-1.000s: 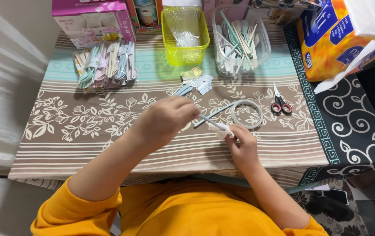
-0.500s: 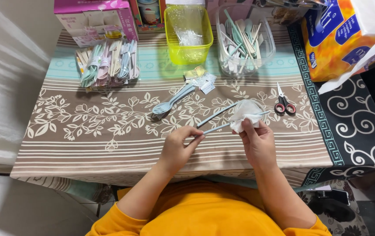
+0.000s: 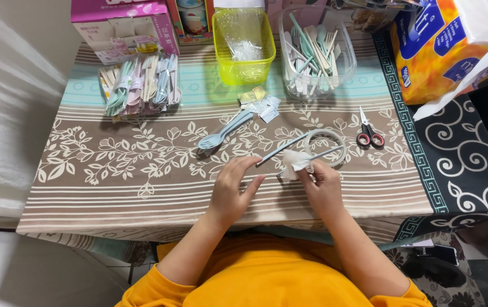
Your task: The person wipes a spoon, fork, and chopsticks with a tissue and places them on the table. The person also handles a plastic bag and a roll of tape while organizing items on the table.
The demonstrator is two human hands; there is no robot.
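Observation:
My right hand [image 3: 322,183] pinches a small white wipe [image 3: 296,161] against a thin pale-blue stick [image 3: 312,156] that lies across a roll of clear tape [image 3: 325,146]. My left hand [image 3: 234,186] rests on the tablecloth with its fingertips on the near end of a second pale-blue stick [image 3: 281,149]. A blue spoon and fork [image 3: 221,133] lie together just beyond the left hand. Small packets [image 3: 260,102] lie beside them.
A yellow tub [image 3: 244,69] with clear bags and a clear tub [image 3: 317,85] of pastel cutlery stand at the back. Wrapped cutlery sets [image 3: 140,85] lie at the back left before a pink box [image 3: 120,25]. Red-handled scissors [image 3: 368,133] lie right; a tissue pack [image 3: 449,45] beyond.
My left hand pulled back from over the tape roll to the near side of the table. My right hand moved from a stick's end up to the white wipe and holds it.

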